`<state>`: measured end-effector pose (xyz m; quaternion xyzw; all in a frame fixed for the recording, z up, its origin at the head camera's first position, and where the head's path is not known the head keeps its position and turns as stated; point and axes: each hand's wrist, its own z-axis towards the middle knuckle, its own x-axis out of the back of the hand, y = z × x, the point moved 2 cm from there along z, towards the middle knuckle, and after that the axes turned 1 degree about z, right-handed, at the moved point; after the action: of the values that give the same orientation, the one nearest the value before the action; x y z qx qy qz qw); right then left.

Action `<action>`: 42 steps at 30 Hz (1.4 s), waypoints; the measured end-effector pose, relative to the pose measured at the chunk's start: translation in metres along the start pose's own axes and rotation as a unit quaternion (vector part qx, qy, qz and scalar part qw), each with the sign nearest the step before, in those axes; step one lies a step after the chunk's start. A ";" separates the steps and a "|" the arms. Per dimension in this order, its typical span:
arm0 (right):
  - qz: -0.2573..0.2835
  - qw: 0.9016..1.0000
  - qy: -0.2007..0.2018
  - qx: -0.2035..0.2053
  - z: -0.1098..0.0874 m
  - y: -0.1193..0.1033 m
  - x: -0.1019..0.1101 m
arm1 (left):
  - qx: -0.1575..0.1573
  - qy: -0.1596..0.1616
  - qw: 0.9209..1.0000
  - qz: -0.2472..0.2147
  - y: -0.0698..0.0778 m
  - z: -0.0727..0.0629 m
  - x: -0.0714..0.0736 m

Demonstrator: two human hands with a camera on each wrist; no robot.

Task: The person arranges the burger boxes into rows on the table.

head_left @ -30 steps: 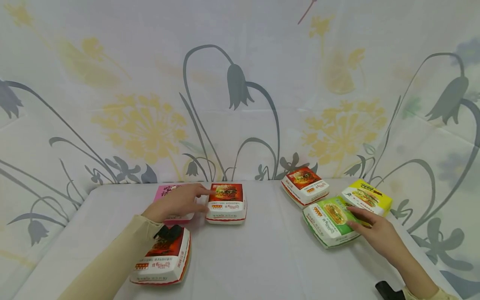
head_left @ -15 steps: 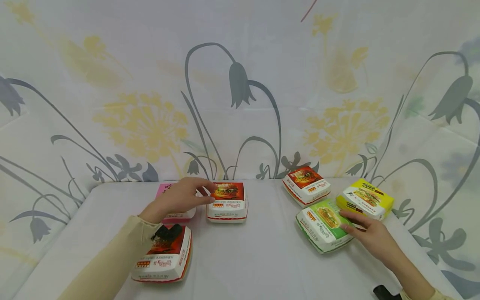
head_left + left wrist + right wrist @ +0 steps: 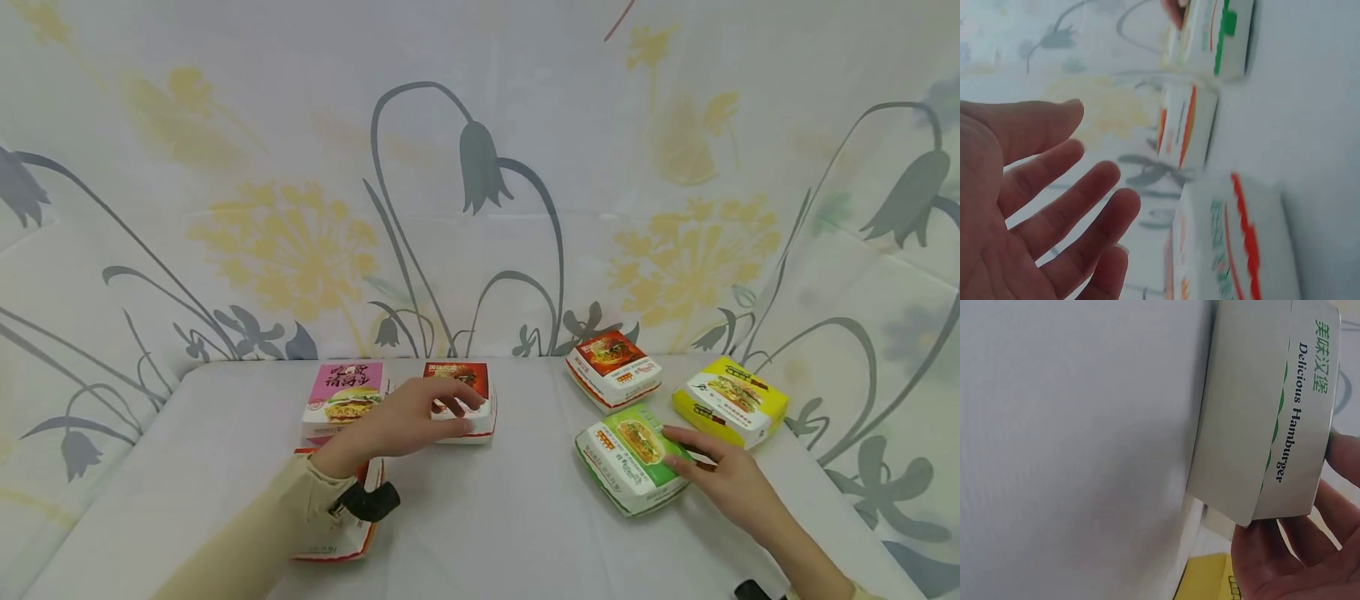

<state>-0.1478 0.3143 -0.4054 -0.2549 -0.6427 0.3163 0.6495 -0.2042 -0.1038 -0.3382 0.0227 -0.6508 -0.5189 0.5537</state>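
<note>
My left hand [image 3: 420,417], fingers loosely bent and holding nothing, is over the near left side of a red and white burger box [image 3: 459,375] at the back. A pink burger box [image 3: 341,383] is to its left; another red box [image 3: 330,546] lies nearer, partly hidden by my left wrist. My right hand [image 3: 716,479] holds the right end of a green and white burger box [image 3: 626,458], the thumb by its top edge. In the right wrist view, fingertips meet the end of this box [image 3: 1285,425], marked "Delicious Hamburger".
At the back right sit a red burger box [image 3: 613,371] and a yellow burger box [image 3: 731,400]. All the boxes are on a white-covered table [image 3: 517,517]. A flower-patterned cloth [image 3: 525,250] hangs behind it.
My right hand has brought the green box left and towards me, away from the yellow box. My left hand has moved right, away from the pink box, which now shows more.
</note>
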 end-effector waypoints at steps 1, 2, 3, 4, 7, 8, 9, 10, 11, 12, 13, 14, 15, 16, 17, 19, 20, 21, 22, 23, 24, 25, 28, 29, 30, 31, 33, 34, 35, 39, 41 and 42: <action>0.003 1.000 0.000 0.003 0.000 -0.001 -0.002 | -0.002 0.003 1.000 -0.009 0.002 0.000 -0.004; 0.006 1.000 0.001 0.005 0.000 -0.002 -0.003 | -0.003 0.005 1.000 -0.017 0.004 0.001 -0.009; 0.010 1.000 0.000 0.007 0.000 -0.003 -0.005 | -0.002 0.007 1.000 -0.024 0.006 0.001 -0.013; 0.015 1.000 -0.002 0.010 -0.001 -0.005 -0.007 | -0.004 0.010 1.000 -0.028 0.009 0.001 -0.016; 0.030 0.999 -0.006 0.019 -0.001 -0.009 -0.013 | -0.007 0.022 0.999 -0.039 0.013 0.001 -0.025; 0.033 0.999 -0.008 0.024 -0.001 -0.011 -0.015 | -0.006 0.027 0.999 -0.045 0.013 0.000 -0.028; 0.033 0.999 -0.009 0.030 -0.001 -0.013 -0.018 | -0.004 0.032 0.998 -0.054 0.014 0.000 -0.030; 0.032 0.999 -0.010 0.038 -0.002 -0.015 -0.020 | 0.000 0.038 0.997 -0.066 0.014 -0.001 -0.033; 0.031 0.998 -0.011 0.045 -0.002 -0.018 -0.023 | 0.005 0.043 0.996 -0.081 0.014 -0.001 -0.036; 0.029 0.998 -0.011 0.052 -0.003 -0.020 -0.026 | 0.008 0.047 0.994 -0.097 0.014 -0.002 -0.039; 0.028 0.998 -0.013 0.058 -0.003 -0.022 -0.028 | 0.011 0.049 0.993 -0.107 0.013 -0.002 -0.042; 0.029 0.997 -0.015 0.063 -0.004 -0.024 -0.031 | 0.013 0.049 0.992 -0.118 0.014 -0.003 -0.046; 0.030 0.997 -0.018 0.067 -0.005 -0.025 -0.034 | 0.015 0.047 0.991 -0.125 0.014 -0.004 -0.050; 0.032 0.997 -0.021 0.070 -0.006 -0.027 -0.036 | 0.016 0.044 0.991 -0.127 0.014 -0.005 -0.055; 0.035 0.996 -0.025 0.073 -0.007 -0.028 -0.039 | 0.015 0.039 0.991 -0.127 0.015 -0.005 -0.059; 0.044 0.995 -0.032 0.078 -0.008 -0.030 -0.044 | 0.015 0.026 0.992 -0.123 0.016 -0.006 -0.067; 0.047 0.995 -0.036 0.081 -0.009 -0.032 -0.047 | 0.013 0.018 0.992 -0.123 0.016 -0.006 -0.071; 0.051 0.994 -0.041 0.086 -0.009 -0.033 -0.049 | 0.013 0.010 0.993 -0.121 0.017 -0.006 -0.075; 0.054 0.993 -0.046 0.091 -0.010 -0.034 -0.052 | 0.011 0.003 0.993 -0.119 0.017 -0.006 -0.077; 0.058 0.993 -0.050 0.095 -0.010 -0.036 -0.054 | 0.011 -0.004 0.993 -0.120 0.017 -0.006 -0.079; 0.061 0.992 -0.053 0.097 -0.011 -0.038 -0.056 | 0.013 -0.012 0.993 -0.121 0.017 -0.007 -0.081; 0.062 0.991 -0.056 0.101 -0.011 -0.039 -0.058 | 0.013 -0.017 0.992 -0.122 0.016 -0.007 -0.083; 0.062 0.990 -0.064 0.107 -0.012 -0.044 -0.062 | 0.021 -0.029 0.991 -0.126 0.013 -0.008 -0.087; 0.060 0.990 -0.066 0.111 -0.012 -0.046 -0.063 | 0.024 -0.033 0.991 -0.127 0.012 -0.008 -0.088; 0.059 0.990 -0.067 0.112 -0.012 -0.048 -0.063 | 0.026 -0.036 0.991 -0.128 0.010 -0.008 -0.090; 0.058 0.990 -0.069 0.113 -0.012 -0.050 -0.064 | 0.028 -0.038 0.990 -0.129 0.009 -0.008 -0.091; 0.053 0.990 -0.073 0.112 -0.012 -0.053 -0.066 | 0.031 -0.041 0.990 -0.129 0.007 -0.009 -0.093; 0.051 0.990 -0.076 0.107 -0.012 -0.055 -0.067 | 0.033 -0.042 0.990 -0.129 0.006 -0.009 -0.093; 0.051 0.990 -0.077 0.103 -0.012 -0.056 -0.069 | 0.034 -0.041 0.990 -0.129 0.005 -0.010 -0.094; 0.050 0.992 -0.085 0.084 -0.013 -0.064 -0.076 | 0.041 -0.039 0.991 -0.122 0.003 -0.012 -0.094; 0.051 0.991 -0.089 0.088 -0.014 -0.068 -0.080 | 0.045 -0.036 0.992 -0.113 0.002 -0.014 -0.093; 0.051 0.990 -0.091 0.090 -0.014 -0.071 -0.081 | 0.046 -0.034 0.993 -0.108 0.001 -0.015 -0.093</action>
<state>-0.1255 0.2081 -0.4087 -0.1981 -0.6538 0.4277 0.5920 -0.1565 -0.0564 -0.4044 0.1006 -0.6863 -0.5453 0.4707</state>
